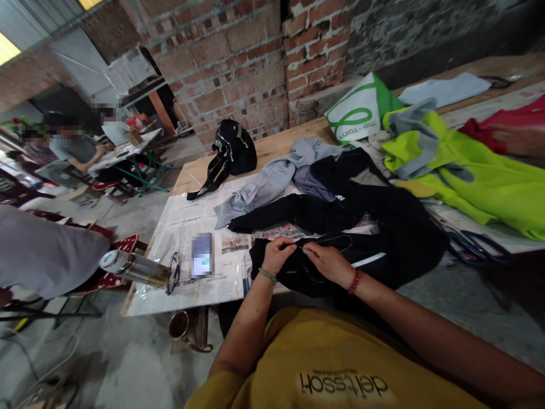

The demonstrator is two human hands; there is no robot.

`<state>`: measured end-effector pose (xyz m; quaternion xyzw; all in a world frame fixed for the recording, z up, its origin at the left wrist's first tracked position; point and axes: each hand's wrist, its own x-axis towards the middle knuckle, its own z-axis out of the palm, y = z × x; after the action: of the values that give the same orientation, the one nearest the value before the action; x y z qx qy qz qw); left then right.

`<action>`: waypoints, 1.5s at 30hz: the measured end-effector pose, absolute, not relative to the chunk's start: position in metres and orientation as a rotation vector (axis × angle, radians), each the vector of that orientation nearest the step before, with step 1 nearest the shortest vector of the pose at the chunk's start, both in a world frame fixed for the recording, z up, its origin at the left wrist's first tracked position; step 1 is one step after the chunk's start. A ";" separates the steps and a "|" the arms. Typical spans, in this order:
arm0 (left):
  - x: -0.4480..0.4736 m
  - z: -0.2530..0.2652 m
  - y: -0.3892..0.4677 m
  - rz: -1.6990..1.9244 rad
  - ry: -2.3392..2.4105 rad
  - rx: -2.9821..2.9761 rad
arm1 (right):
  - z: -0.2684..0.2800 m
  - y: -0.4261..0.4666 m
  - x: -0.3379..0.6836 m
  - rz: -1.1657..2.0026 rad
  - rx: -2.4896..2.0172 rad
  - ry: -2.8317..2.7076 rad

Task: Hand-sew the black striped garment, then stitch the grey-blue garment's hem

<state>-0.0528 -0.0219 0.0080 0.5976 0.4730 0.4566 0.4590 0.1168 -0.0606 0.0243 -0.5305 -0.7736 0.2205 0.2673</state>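
Left edge of the newspaper-covered wooden table (191,295): steel flask (134,268) lying on its side. Our left hand (279,255) pinches the black fabric garment (374,238), fingers closed on it. Our right hand (327,262) presses the same garment at the table's near edge, fingers curled; grip unclear. Neon-yellow jacket (477,176) far right.

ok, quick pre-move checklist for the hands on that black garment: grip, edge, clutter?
1. Left hand closed on black garment: ok, fingers pinch the fabric.
2. Right hand on the same garment: ok, rests on it beside the left.
3. A white cord or trim runs from the hands: ok; which hand grips it: cannot tell.
4. Garment supported by table: not ok, its near part hangs over the edge.
5. Phone, glasses and metal flask apart from the hands: ok.
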 end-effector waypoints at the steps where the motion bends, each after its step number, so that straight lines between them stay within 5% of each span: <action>1: -0.053 0.008 -0.022 1.129 1.162 1.479 | 0.025 -0.061 0.116 0.594 -1.450 -2.093; 22: -0.054 0.010 -0.024 1.213 1.136 1.643 | 0.035 -0.058 0.096 0.470 -1.819 -2.242; 45: -0.054 0.012 -0.023 1.162 1.197 1.551 | 0.031 -0.061 0.104 0.723 -1.607 -1.849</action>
<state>-0.0536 -0.0225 0.0118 0.6185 0.4772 0.4632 0.4187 0.1042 -0.0609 0.0305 -0.6021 -0.6931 0.2710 0.2894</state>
